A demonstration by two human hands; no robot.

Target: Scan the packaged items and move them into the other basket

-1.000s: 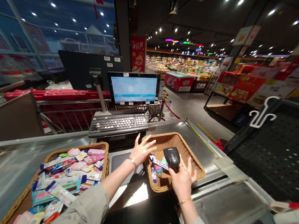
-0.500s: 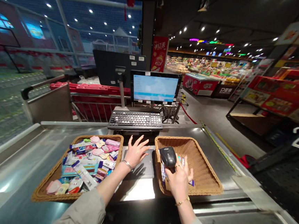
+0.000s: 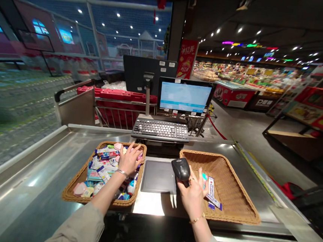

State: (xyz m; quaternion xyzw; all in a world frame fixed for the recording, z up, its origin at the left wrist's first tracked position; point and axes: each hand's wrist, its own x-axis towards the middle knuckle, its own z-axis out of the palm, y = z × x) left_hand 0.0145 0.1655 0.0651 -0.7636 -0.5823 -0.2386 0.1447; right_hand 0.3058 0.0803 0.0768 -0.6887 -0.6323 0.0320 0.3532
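My left hand (image 3: 129, 160) is over the upper right part of the left wicker basket (image 3: 72, 193). Its fingers are spread and point down onto a heap of small wrapped packets (image 3: 103, 174); no item shows in its grasp. In my right hand (image 3: 194, 194) is a black barcode scanner (image 3: 181, 168), held by its grip with the head tilted forward, at the left edge of the right wicker basket (image 3: 236, 197). A few slim white-and-purple packets (image 3: 211, 189) lie inside that basket, partly behind my right fingers.
Between the baskets a dark grey flat pad (image 3: 158, 177) lies on the steel counter (image 3: 41, 163). Behind them stand a keyboard (image 3: 160, 129) and a lit monitor (image 3: 184, 96). A second screen (image 3: 134, 71) faces away. Shopping carts (image 3: 117, 113) are beyond the counter.
My left hand has moved left from beside the basket to over its packets. My right hand with the scanner now sits at the right basket's left edge. The view has turned left.
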